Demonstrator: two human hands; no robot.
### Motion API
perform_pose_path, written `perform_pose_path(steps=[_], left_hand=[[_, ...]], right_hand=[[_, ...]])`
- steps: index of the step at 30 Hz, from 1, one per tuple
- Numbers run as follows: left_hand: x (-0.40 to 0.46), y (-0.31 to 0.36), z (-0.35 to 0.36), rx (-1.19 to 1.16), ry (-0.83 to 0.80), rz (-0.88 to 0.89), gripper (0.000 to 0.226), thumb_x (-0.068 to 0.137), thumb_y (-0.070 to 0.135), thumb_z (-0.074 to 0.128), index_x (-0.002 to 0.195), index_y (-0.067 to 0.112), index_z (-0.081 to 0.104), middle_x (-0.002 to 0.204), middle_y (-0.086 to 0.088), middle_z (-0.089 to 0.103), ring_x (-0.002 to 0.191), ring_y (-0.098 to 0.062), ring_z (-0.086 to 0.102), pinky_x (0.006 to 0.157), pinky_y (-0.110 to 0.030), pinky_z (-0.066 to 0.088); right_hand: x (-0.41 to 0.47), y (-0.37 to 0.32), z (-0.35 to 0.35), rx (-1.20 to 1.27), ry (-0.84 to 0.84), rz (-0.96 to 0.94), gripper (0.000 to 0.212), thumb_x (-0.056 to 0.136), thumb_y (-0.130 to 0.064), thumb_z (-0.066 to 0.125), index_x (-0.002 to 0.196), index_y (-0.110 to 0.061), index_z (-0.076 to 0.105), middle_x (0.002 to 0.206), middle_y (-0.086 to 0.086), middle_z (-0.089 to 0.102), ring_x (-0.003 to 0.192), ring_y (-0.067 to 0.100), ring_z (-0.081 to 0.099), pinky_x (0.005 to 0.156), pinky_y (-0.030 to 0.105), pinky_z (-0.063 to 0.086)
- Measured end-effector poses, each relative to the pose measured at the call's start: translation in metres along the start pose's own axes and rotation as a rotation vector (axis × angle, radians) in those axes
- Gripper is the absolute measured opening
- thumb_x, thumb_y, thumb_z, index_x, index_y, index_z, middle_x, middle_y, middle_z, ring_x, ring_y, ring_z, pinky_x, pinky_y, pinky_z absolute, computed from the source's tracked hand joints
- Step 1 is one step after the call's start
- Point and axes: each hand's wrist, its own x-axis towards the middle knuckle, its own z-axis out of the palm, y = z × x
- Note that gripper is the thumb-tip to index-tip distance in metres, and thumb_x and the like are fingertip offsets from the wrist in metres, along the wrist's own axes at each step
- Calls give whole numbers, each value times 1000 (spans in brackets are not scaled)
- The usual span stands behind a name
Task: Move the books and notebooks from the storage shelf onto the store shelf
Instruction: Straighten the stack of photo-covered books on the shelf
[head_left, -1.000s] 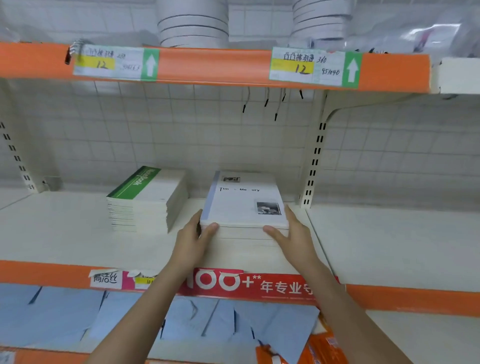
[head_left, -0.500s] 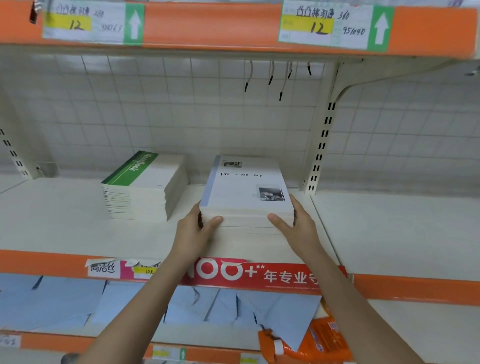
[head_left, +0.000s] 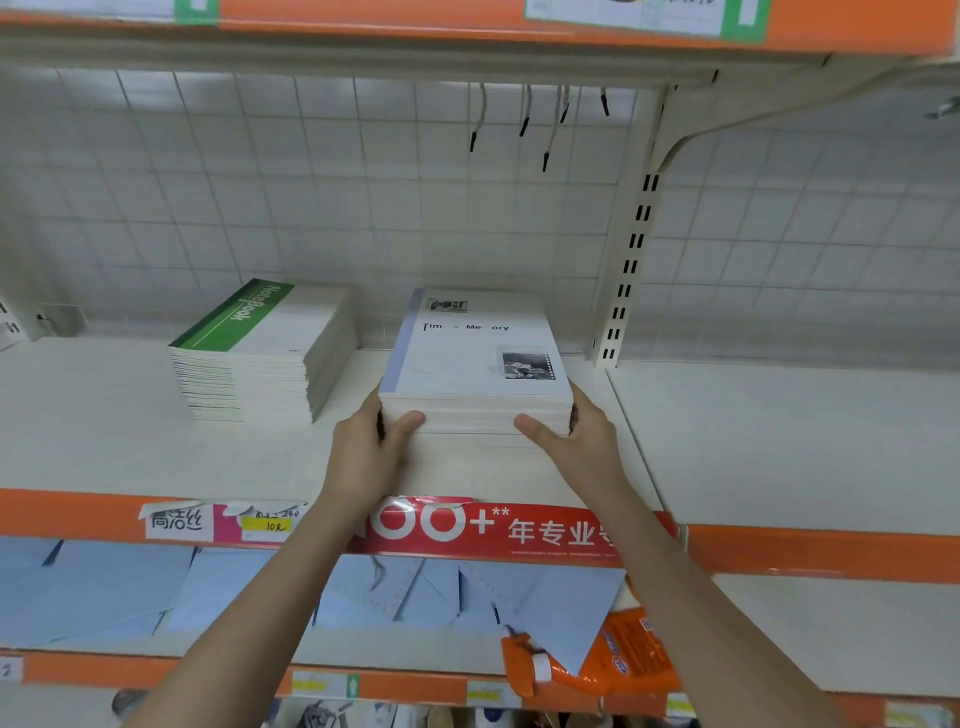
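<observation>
Since a second ago the white notebook stack (head_left: 475, 364) has slid deeper on the store shelf (head_left: 779, 447), nearer its back edge, so I judge placement nearly finished. My left hand (head_left: 366, 452) grips its near left corner, my right hand (head_left: 582, 441) its near right corner, thumbs on the front. It sits just right of the green notebook stack (head_left: 260, 353).

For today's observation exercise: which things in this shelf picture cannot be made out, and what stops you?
- Head view: fingers of the left hand and right hand are hidden behind the white notebook stack.
- Title on its cover: middle letters washed out.
- Price labels on the upper shelf edge: cut off by the frame's top.
- Orange package: partly covered by blue envelopes.
</observation>
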Motion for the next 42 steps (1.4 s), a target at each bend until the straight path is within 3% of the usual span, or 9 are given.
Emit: perform_pose_path(steps=[4, 9, 15, 18, 24, 29, 36, 39, 42], left_hand=[[0, -1, -1, -45, -104, -33, 45, 84, 30, 70, 121, 12, 52, 99, 4, 62, 83, -5, 56, 63, -11, 40], [1, -3, 1, -69, -53, -49, 38, 82, 24, 72, 115, 11, 56, 97, 5, 64, 80, 2, 55, 61, -9, 39], [2, -2, 1, -71, -17, -49, 42, 81, 24, 73, 118, 13, 57, 100, 6, 63, 87, -10, 58, 66, -9, 41], [1, -2, 1, -45, -37, -36, 42, 83, 27, 71, 119, 13, 56, 101, 7, 62, 87, -9, 57, 66, -8, 39], [4, -5, 1, -22, -119, -50, 50, 79, 28, 75, 122, 14, 53, 109, 5, 62, 93, -11, 56, 68, -10, 40], [4, -7, 5, 15, -77, -40, 43, 82, 26, 72, 118, 11, 56, 110, 0, 64, 89, -12, 55, 66, -10, 40], [2, -6, 4, 42, -59, -51, 39, 81, 27, 73, 114, 10, 58, 109, -3, 66, 86, -12, 55, 63, -10, 39], [3, -5, 1, 19, -106, -73, 51, 76, 31, 77, 119, 13, 56, 111, 0, 64, 91, -11, 55, 68, -14, 41], [3, -3, 0, 49, -191, -90, 67, 69, 30, 83, 124, 17, 48, 111, 4, 60, 95, -11, 52, 70, -16, 40]], right_hand=[[-1, 0, 0, -11, -44, 38, 58, 76, -25, 79, 124, -31, 48, 99, -28, 58, 90, -14, 55, 73, 2, 45], [3, 2, -1, -18, -48, 85, 54, 76, -25, 78, 124, -23, 53, 94, -24, 57, 88, -7, 55, 66, 2, 40], [3, 3, -3, -34, -22, 72, 51, 76, -27, 78, 121, -22, 55, 97, -18, 60, 84, -10, 55, 63, 3, 41], [2, 3, -2, -45, -59, 80, 57, 73, -26, 81, 122, -24, 52, 97, -21, 59, 86, -8, 55, 67, 2, 40], [4, 4, -1, -79, -72, 90, 59, 70, -20, 84, 119, -23, 52, 90, -26, 55, 80, -16, 50, 59, -2, 40], [4, 2, -1, -145, -45, 67, 58, 69, -24, 84, 119, -18, 56, 96, -14, 60, 86, 2, 57, 64, 0, 37], [0, -1, -1, -156, -41, 57, 58, 70, -25, 83, 120, -17, 56, 105, -7, 66, 88, 4, 57, 64, -1, 38], [-2, -3, -1, -130, -77, 72, 70, 69, -21, 84, 128, -19, 47, 106, -11, 60, 95, 4, 53, 70, 2, 38], [-2, -1, -2, -130, -100, 82, 84, 65, -12, 86, 135, -19, 40, 110, -9, 58, 100, 6, 51, 85, 16, 41]])
